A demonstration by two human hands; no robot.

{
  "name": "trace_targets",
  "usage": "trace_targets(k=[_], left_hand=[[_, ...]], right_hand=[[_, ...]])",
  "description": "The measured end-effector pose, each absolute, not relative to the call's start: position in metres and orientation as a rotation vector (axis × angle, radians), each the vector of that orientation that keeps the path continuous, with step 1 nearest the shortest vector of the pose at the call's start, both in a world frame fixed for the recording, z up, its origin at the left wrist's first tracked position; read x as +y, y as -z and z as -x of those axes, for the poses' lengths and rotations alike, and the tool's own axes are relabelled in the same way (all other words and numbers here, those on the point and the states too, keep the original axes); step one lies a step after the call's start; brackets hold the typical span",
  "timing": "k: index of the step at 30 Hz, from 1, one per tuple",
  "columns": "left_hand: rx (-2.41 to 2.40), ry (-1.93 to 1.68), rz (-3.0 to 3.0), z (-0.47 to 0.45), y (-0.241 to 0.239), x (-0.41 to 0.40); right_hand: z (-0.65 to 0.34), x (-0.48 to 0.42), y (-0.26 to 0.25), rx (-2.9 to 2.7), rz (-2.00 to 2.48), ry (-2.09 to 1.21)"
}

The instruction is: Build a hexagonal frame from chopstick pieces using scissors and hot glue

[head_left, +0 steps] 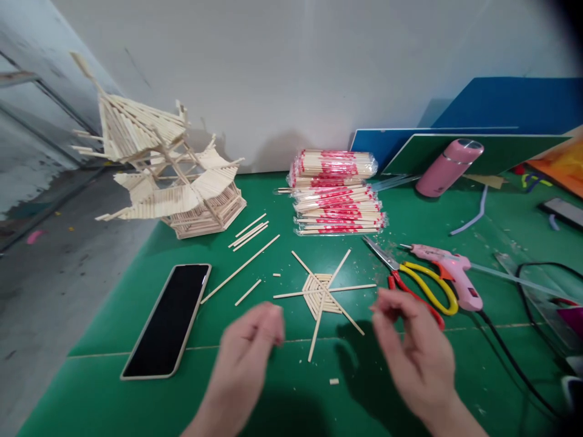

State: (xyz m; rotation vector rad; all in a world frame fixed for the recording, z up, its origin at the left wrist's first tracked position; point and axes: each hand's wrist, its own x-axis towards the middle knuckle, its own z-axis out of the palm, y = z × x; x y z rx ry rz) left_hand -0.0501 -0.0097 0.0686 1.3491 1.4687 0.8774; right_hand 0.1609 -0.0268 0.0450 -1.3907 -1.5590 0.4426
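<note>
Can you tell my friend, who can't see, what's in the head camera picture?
A person's left hand and right hand flank a web-shaped stick piece on a green table; a pagoda-like stick model and wrapped stick bundles sit behind.

A phone (pixel 166 321) is laid flat at left. A pink bottle (pixel 449 170) is backed by blue and green boards (pixel 505 152).

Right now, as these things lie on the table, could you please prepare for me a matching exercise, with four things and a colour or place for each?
Things:
1. crossed-stick piece
2. phone
3. glue gun
4. scissors

Colours or places:
A. pink and orange
B. black, with a pale edge
C. red and yellow handles
D. between left hand and right hand

Pairs: 1-D, 2-B, 3-A, 4-C
</note>
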Motion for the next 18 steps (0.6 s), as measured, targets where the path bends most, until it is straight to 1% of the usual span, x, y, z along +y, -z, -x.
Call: trace_targets(k=[2,5,9,13,15,17,18], left_hand=[[1.132,-0.776,-1.020,0.016,-0.065,-0.022],[0.912,-0.715,-0.615,-0.018,-0.056,-0.034],[0.723,-0.515,-0.720,-0.029,-0.057,-0.040],[0.741,-0.372,-0.942,-0.036,-0.058,-0.041],[0.723,-0.372,-1.171,-0.039,-0.053,-0.042],[0.742,-0.464,-1.464,-0.034,-0.045,-0.041],[0.837,-0.521,-1.626,-0.026,-0.042,-0.039]], right_hand=[[-0.143,-0.033,-0.052,-1.754,1.222,-0.601],[-0.132,-0.039,-0.056,-1.777,1.024,-0.750],[-0.140,-0.047,-0.051,-1.618,0.946,-0.776],[-0.146,-0.055,-0.048,-1.483,1.100,-0.834],[-0.149,-0.055,-0.048,-1.420,1.189,-0.853],[-0.156,-0.050,-0.047,-1.343,1.301,-0.822],[-0.162,-0.046,-0.046,-1.292,1.372,-0.778]])
